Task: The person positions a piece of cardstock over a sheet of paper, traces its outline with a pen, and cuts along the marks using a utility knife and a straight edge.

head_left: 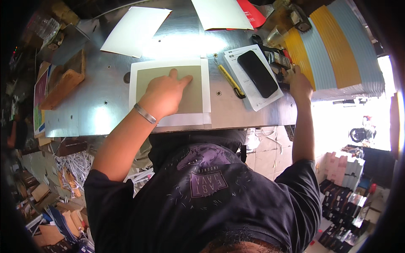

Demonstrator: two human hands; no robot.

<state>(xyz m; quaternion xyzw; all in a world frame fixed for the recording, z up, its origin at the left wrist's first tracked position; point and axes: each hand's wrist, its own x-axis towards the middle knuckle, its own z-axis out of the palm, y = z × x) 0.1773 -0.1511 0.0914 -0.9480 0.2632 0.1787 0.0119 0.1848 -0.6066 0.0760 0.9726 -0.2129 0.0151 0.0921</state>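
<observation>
My left hand point(165, 95) presses on a grey-brown board point(190, 99), its index finger and thumb stretched out. Beneath the board lies a larger white sheet point(205, 90), showing as a border around it. At the table's right edge, my right hand point(301, 85) has its fingers bent together beside a cluster of small dark items point(276, 59). What those fingers grip, if anything, is too small to make out. Between my hands are a yellow utility knife point(230, 80) and a black phone point(258, 74), which rests on a stack of white printed papers point(253, 99).
Two white sheets lie at the back, one on the left point(135, 31) and one in the middle point(219, 14). A wooden block point(63, 86) stands far left. Corrugated yellow and blue-grey sheets point(337, 46) are stacked at right, near a clear plastic cup point(276, 36). Paper scraps point(74, 164) cover the floor.
</observation>
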